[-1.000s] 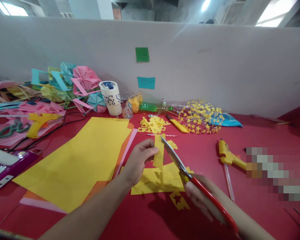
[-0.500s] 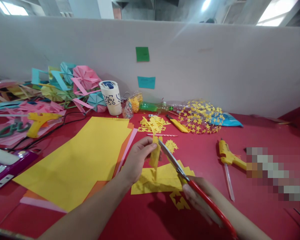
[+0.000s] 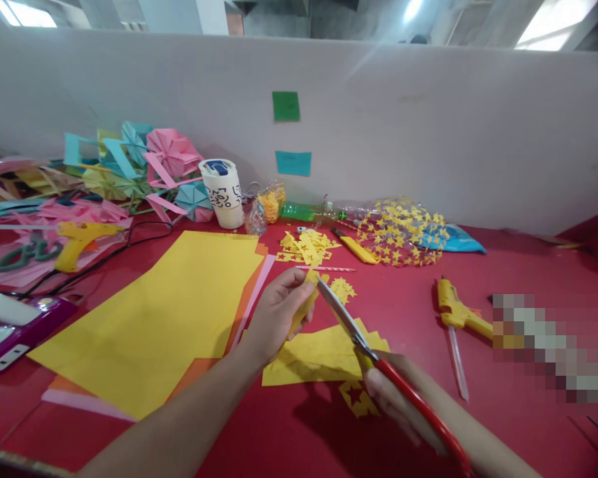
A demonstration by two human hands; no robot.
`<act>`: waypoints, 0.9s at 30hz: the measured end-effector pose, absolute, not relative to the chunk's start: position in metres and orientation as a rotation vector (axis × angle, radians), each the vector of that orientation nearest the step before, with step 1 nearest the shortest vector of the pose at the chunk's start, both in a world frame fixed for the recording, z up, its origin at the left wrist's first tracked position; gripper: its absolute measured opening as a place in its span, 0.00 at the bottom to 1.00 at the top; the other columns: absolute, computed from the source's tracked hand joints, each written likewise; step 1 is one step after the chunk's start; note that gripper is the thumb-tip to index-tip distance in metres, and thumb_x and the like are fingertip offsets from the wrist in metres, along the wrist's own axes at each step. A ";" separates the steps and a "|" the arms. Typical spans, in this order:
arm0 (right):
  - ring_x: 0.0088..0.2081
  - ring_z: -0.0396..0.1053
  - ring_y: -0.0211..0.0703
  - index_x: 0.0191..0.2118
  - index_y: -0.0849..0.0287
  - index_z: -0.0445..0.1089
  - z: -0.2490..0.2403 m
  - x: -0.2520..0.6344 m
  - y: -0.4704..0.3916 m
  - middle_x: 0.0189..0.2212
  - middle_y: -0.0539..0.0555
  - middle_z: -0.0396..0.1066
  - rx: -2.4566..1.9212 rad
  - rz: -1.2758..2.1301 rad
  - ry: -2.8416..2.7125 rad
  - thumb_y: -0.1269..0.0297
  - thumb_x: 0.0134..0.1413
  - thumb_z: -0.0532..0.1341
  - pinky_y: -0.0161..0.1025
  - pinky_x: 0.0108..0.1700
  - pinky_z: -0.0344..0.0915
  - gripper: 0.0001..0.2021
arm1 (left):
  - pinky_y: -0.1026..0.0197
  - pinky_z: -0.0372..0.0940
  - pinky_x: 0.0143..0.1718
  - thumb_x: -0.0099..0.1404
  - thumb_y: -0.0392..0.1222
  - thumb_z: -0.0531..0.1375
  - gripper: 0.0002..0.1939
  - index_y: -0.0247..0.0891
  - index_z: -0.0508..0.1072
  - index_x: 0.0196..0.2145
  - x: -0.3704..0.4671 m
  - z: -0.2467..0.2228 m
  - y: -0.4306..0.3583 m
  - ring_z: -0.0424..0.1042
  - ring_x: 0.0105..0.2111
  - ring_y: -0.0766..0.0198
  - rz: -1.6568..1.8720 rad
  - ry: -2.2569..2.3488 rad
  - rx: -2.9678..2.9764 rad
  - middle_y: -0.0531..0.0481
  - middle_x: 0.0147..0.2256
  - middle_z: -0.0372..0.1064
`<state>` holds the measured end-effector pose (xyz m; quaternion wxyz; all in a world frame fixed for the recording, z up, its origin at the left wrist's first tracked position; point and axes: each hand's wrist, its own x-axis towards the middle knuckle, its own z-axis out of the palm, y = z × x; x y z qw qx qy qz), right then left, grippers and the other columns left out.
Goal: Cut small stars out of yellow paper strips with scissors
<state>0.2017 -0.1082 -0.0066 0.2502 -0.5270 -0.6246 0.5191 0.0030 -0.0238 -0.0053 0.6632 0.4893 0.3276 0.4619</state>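
My left hand [image 3: 279, 309] pinches a narrow yellow paper strip [image 3: 303, 312] upright above the table. Red-handled scissors [image 3: 413, 395] are in my right hand [image 3: 398, 398], their blade tips touching or very near the top of the strip; the blades look almost closed. Under the hands lie wider yellow paper strips [image 3: 323, 355] and a scrap with a star-shaped hole [image 3: 356, 398]. Small yellow stars [image 3: 342, 290] are heaped just behind the blades. Farther back is a pile of star-punched yellow offcuts [image 3: 309, 247], with a pink patterned stick [image 3: 329, 269] in front of it.
Large yellow sheets [image 3: 179, 312] lie over orange and pink ones at left. Beyond them stand a white cup [image 3: 222, 196] and folded paper shapes [image 3: 172, 153]. One glue gun [image 3: 74, 244] is at left, another [image 3: 458, 312] at right. A yellow cutter [image 3: 356, 247] lies near a star-covered ball [image 3: 403, 229].
My left hand has turned the yellow strip, which now slants instead of hanging straight down. The scissors and my right hand have barely moved.
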 end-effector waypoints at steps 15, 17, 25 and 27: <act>0.14 0.45 0.26 0.24 0.56 0.53 -0.001 0.197 -0.113 0.13 0.41 0.50 -1.453 1.555 -1.557 0.33 0.51 0.52 0.29 0.14 0.41 0.28 | 0.75 0.42 0.08 0.65 0.47 0.56 0.09 0.41 0.63 0.31 0.003 -0.007 -0.023 0.51 0.11 0.76 1.020 0.775 1.111 0.61 0.15 0.57; 0.12 0.46 0.25 0.25 0.56 0.53 0.003 0.196 -0.114 0.13 0.40 0.51 -1.500 1.605 -1.489 0.31 0.49 0.52 0.29 0.13 0.41 0.29 | 0.74 0.42 0.08 0.65 0.47 0.56 0.09 0.41 0.63 0.31 0.003 -0.007 -0.023 0.50 0.11 0.76 1.024 0.775 1.110 0.61 0.15 0.57; 0.11 0.47 0.25 0.25 0.57 0.55 0.001 0.197 -0.115 0.12 0.40 0.53 -1.571 1.651 -1.394 0.32 0.47 0.55 0.28 0.12 0.45 0.29 | 0.71 0.51 0.14 0.64 0.46 0.57 0.07 0.41 0.66 0.32 0.002 -0.004 -0.020 0.57 0.16 0.74 1.077 0.873 1.224 0.58 0.20 0.61; 0.10 0.46 0.25 0.25 0.56 0.55 -0.007 0.199 -0.114 0.12 0.40 0.52 -1.558 1.643 -1.331 0.31 0.47 0.54 0.27 0.11 0.45 0.29 | 0.70 0.61 0.25 0.63 0.43 0.58 0.05 0.41 0.68 0.36 0.001 -0.002 -0.020 0.65 0.26 0.71 1.263 0.968 1.331 0.54 0.29 0.66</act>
